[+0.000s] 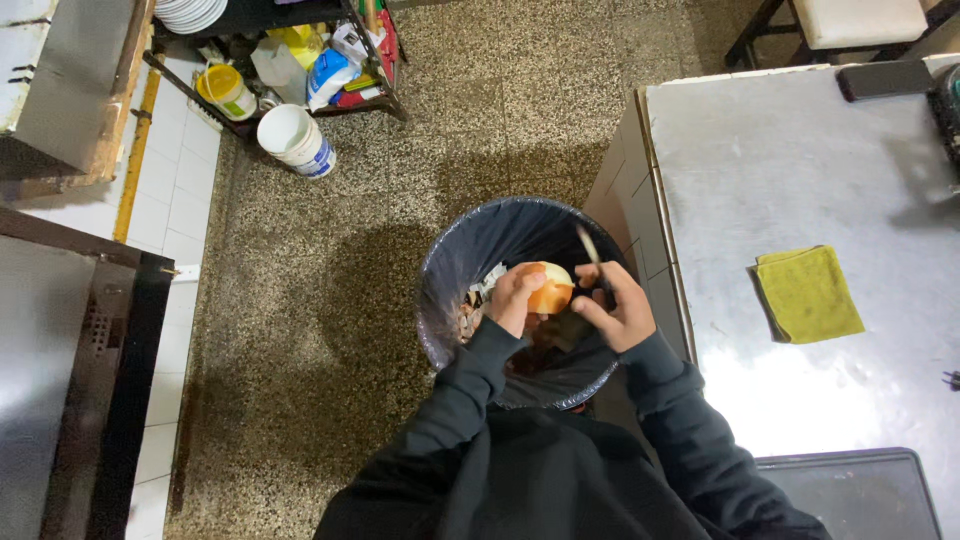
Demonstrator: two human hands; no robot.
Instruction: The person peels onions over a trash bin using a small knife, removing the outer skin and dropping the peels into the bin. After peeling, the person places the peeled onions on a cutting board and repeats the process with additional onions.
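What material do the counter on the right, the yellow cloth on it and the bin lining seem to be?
Counter: probably stainless steel, grey with bright glare. Cloth: soft woven or microfibre fabric, matte, folded. Bin lining: thin black plastic bag, glossy and wrinkled.

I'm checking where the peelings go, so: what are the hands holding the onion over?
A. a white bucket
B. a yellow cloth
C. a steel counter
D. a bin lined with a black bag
D: both the left hand and the right hand hold the onion directly above the bin, whose black bag already has scraps in it; the yellow cloth lies apart on the counter.
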